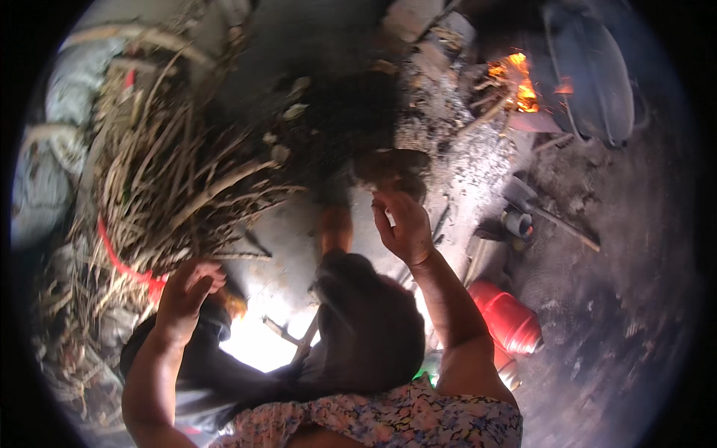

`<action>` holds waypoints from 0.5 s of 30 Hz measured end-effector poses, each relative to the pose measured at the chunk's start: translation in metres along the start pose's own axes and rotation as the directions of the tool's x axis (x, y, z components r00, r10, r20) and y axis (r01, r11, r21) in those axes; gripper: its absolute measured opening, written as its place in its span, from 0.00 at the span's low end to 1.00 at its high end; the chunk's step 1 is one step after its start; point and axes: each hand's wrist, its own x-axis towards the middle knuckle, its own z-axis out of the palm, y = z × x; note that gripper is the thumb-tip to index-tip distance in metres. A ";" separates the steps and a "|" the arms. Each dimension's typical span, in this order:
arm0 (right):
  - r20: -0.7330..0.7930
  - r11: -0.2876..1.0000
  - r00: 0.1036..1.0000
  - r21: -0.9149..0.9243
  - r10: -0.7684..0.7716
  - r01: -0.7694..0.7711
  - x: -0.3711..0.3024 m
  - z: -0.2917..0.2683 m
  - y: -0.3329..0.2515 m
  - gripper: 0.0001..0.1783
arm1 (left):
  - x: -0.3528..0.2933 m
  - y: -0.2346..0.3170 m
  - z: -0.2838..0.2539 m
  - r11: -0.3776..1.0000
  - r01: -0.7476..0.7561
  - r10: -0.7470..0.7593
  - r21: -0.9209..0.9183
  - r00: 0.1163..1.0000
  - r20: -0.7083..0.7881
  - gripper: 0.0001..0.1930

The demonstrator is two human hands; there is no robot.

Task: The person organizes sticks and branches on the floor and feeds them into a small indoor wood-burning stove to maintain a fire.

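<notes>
My left hand (188, 295) is over my left knee, beside the pile of thin sticks (164, 172). Its fingers curl loosely together, and nothing shows in them. Just left of it runs a red strip (119, 257). My right hand (405, 231) reaches forward past my right knee, its thumb and fingers bent into a pinch. Right beyond those fingertips is a dark brown, rounded thing (392, 166), smeared by blur. I cannot tell whether the fingers grip it or only overlap it.
At the far right a fire (523, 82) burns beside a large dark pan (597, 82). Grey ash (455, 142) spreads before it. A long-handled tool (560, 220) and a small metal cup (517, 222) lie nearer. A red container (508, 317) is by my right forearm.
</notes>
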 end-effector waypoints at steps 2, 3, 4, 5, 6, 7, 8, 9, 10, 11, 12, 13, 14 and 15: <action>0.240 0.997 0.969 -0.036 -0.053 0.064 -0.006 0.021 -0.005 0.10 | -0.004 -0.005 -0.004 0.999 -0.015 0.016 -0.050 1.000 0.011 0.15; 0.286 1.000 0.958 0.029 -0.005 -0.003 -0.010 0.032 -0.004 0.11 | -0.001 -0.003 0.002 1.000 0.006 -0.006 0.010 1.000 0.002 0.15; 0.340 0.994 0.939 0.075 0.044 -0.074 -0.012 0.042 -0.004 0.12 | 0.001 0.004 0.005 0.992 0.002 -0.007 0.122 0.999 0.042 0.13; 0.409 0.994 0.912 0.086 0.021 -0.062 -0.005 0.048 -0.008 0.13 | 0.001 0.005 0.006 0.996 -0.021 0.015 0.092 0.998 0.067 0.12; 0.465 0.996 0.885 0.076 0.000 -0.040 0.005 0.053 -0.012 0.13 | 0.000 0.005 0.004 0.985 -0.100 0.083 0.140 0.989 0.120 0.12; 0.444 0.994 0.890 0.082 -0.102 0.073 0.017 0.064 -0.014 0.14 | -0.004 -0.002 0.003 0.979 -0.180 0.167 0.100 0.977 0.131 0.11; 0.418 0.980 0.886 0.086 -0.199 0.180 0.028 0.077 -0.019 0.15 | -0.015 -0.003 0.000 0.978 -0.175 0.161 0.118 0.980 0.120 0.11; 0.469 0.977 0.860 0.039 -0.202 0.208 0.043 0.086 -0.036 0.16 | -0.024 -0.004 -0.004 0.977 -0.168 0.152 0.132 0.981 0.118 0.10; 0.475 0.963 0.842 0.040 -0.254 0.267 0.057 0.097 -0.046 0.17 | -0.030 -0.004 -0.007 0.976 -0.167 0.149 0.143 0.981 0.127 0.10; 0.480 0.946 0.824 0.041 -0.301 0.321 0.071 0.110 -0.055 0.17 | -0.035 -0.006 -0.010 0.973 -0.181 0.164 0.145 0.979 0.117 0.10; 0.487 0.926 0.802 0.044 -0.347 0.375 0.084 0.123 -0.060 0.18 | -0.040 -0.009 -0.012 0.970 -0.193 0.179 0.145 0.978 0.106 0.10; 0.529 0.914 0.780 -0.019 -0.334 0.405 0.095 0.136 -0.062 0.20 | -0.044 -0.012 -0.014 0.968 -0.201 0.189 0.151 0.978 0.094 0.10; 0.568 0.897 0.759 -0.081 -0.318 0.435 0.105 0.148 -0.063 0.22 | -0.046 -0.012 -0.015 0.969 -0.204 0.193 0.142 0.977 0.093 0.10; 0.604 0.874 0.735 -0.126 -0.307 0.469 0.114 0.167 -0.064 0.24 | -0.048 -0.011 -0.016 0.971 -0.197 0.187 0.138 0.979 0.082 0.10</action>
